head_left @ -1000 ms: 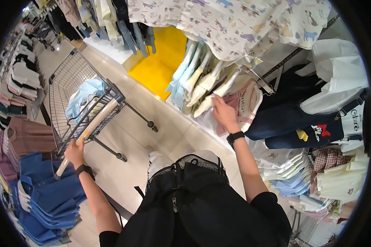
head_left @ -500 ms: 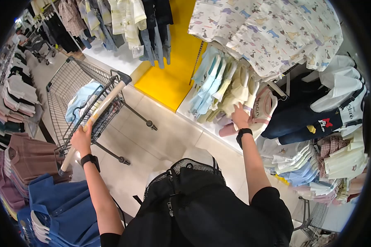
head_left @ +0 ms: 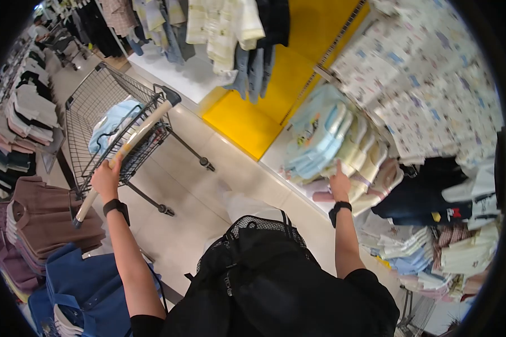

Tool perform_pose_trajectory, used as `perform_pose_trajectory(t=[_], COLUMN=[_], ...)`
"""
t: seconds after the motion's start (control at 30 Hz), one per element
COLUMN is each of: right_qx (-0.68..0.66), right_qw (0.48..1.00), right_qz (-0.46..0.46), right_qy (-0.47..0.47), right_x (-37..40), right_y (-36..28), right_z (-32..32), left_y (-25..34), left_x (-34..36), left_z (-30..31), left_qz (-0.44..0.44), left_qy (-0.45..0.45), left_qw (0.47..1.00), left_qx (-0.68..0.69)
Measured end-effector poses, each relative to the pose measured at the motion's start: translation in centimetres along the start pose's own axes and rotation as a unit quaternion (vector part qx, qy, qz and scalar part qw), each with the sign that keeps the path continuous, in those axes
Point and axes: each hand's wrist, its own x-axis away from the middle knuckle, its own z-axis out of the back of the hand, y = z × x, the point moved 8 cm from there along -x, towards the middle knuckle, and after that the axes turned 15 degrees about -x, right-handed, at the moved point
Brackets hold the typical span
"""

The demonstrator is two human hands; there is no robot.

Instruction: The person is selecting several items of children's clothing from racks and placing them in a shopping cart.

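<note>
The pale yellow garments hang on a rack at the right, just beside light-blue garments. The right hand touches them with its fingers raised against the fabric. I cannot tell whether its grip closes on any cloth. The left hand has its grip closed around the handle of a wire cart at the left, which holds a light-blue cloth. Blue shirts lie near the left elbow.
</note>
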Motion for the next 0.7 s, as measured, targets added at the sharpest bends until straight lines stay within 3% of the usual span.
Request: perform_pose_trajectory(t=[0.07, 0.23, 0.3, 0.33, 0.47, 0.6, 0.7], right_qx=[-0.042, 0.008, 0.041, 0.042, -0.086, -0.228, -0.311], right_qw=[0.997, 0.996, 0.992, 0.992, 0.984, 0.945, 0.923], right_qz=[-0.053, -0.091, -0.040, -0.040, 0.148, 0.191, 0.186], right_qy=[0.035, -0.006, -0.111, -0.111, -0.055, -0.137, -0.125], right_x=[-0.2, -2.3, -3.5, -4.5, -7.8, -10.5, -12.4], right_y=[0.3, -2.7, -6.4, -7.7, -17.7, -28.1, -36.0], right_z=[-1.3, -9.1, -12.1, -12.3, -11.7, -11.9, -11.2], left_y=[-0.9, -2.9, -3.6, -3.8, -5.2, -6.2, -7.4], left_x=[-1.5, -4.9, -6.5, -7.3, -9.7, -12.6, -14.7], left_z=[-1.2, -4.5, -6.3, -7.0, -9.9, -11.7, -13.1], left_qz=[0.009, 0.014, 0.016, 0.016, 0.012, 0.036, 0.035], left_qy=[0.009, 0.043, 0.023, 0.022, 0.027, 0.025, 0.022], left_qw=[1.000, 0.999, 0.999, 0.999, 0.999, 0.999, 0.999], left_qx=[-0.011, -0.005, -0.018, -0.018, -0.030, -0.021, -0.032])
